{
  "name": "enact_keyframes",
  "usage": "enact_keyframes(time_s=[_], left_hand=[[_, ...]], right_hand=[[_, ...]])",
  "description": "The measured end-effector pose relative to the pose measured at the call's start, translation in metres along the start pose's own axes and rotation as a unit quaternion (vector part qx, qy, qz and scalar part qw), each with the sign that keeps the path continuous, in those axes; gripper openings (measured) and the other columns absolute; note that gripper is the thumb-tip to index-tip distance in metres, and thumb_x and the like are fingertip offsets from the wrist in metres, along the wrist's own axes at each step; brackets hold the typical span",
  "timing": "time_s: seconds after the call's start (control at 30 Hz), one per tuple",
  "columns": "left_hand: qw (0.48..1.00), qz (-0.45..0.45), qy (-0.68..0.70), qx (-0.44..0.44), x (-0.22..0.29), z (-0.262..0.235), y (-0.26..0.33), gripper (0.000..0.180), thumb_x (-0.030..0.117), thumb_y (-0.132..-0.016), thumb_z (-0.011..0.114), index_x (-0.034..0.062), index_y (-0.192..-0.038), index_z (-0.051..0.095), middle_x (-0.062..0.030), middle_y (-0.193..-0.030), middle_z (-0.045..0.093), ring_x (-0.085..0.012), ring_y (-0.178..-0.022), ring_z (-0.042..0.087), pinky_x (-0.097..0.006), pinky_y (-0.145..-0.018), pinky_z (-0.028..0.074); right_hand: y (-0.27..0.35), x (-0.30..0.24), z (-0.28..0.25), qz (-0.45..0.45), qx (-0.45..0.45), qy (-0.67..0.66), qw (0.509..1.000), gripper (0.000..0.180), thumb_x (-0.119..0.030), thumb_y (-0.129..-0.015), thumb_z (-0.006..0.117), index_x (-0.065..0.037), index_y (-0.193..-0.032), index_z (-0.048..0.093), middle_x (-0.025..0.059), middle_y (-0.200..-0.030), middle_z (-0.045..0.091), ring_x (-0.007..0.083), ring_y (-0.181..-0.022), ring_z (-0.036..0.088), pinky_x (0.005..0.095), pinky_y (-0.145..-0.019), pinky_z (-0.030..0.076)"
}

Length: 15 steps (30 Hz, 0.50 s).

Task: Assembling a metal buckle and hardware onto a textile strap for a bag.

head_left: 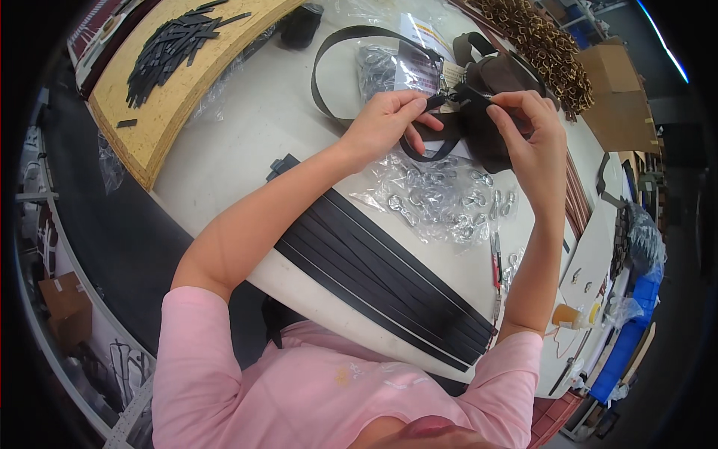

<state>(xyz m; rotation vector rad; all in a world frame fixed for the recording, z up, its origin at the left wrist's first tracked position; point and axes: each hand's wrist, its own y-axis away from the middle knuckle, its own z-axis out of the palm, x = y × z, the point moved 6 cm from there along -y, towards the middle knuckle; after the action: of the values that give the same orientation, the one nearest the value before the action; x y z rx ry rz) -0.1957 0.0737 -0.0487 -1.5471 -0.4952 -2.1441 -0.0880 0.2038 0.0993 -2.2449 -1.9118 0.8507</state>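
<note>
A dark strap (374,32) curves in a wide loop over the white table. Beside a small metal clasp (451,95), my left hand (393,123) pinches the strap's end between thumb and forefinger. On the other side of the clasp, my right hand (531,127) has thumb and forefinger closed on a black strap tab (471,96). Under and behind this tab sits a dark brown bag (482,138), partly covered by my right hand. Silver snap hooks (400,208) lie in clear plastic just below my hands.
Long black strips (374,273) lie across the table's near side, with red-handled snips (496,262) to their right. A board (168,142) at left carries short black strips. Brass-coloured metal loops (535,52) are heaped far right, beside a cardboard box (613,97).
</note>
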Motion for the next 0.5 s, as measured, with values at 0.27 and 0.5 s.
enact_keyframes(time_s=[0.27, 0.5], left_hand=[[0.999, -0.021, 0.032, -0.003, -0.001, 0.0, 0.001, 0.036, 0.03, -0.111, 0.049, 0.0024, -0.131, 0.062, -0.0088, -0.115, 0.075, -0.0086, -0.072, 0.067, -0.023, -0.07, 0.052], [0.997, -0.037, 0.074, -0.002, -0.002, -0.001, 0.007, 0.037, 0.024, -0.11, 0.048, -0.002, -0.134, 0.06, -0.0103, -0.112, 0.072, -0.0128, -0.073, 0.068, -0.028, -0.07, 0.053]], right_hand=[[-0.013, -0.032, -0.001, 0.052, 0.001, -0.376, 0.925, 0.026, -0.007, -0.099, 0.068, 0.004, -0.122, 0.063, 0.0023, -0.091, 0.065, 0.0073, -0.078, 0.064, 0.0236, -0.065, 0.058], [-0.022, -0.032, -0.024, 0.048, 0.061, -0.359, 0.93, 0.02, -0.009, -0.099, 0.068, 0.001, -0.116, 0.072, 0.0033, -0.093, 0.069, 0.0073, -0.077, 0.066, 0.0236, -0.061, 0.059]])
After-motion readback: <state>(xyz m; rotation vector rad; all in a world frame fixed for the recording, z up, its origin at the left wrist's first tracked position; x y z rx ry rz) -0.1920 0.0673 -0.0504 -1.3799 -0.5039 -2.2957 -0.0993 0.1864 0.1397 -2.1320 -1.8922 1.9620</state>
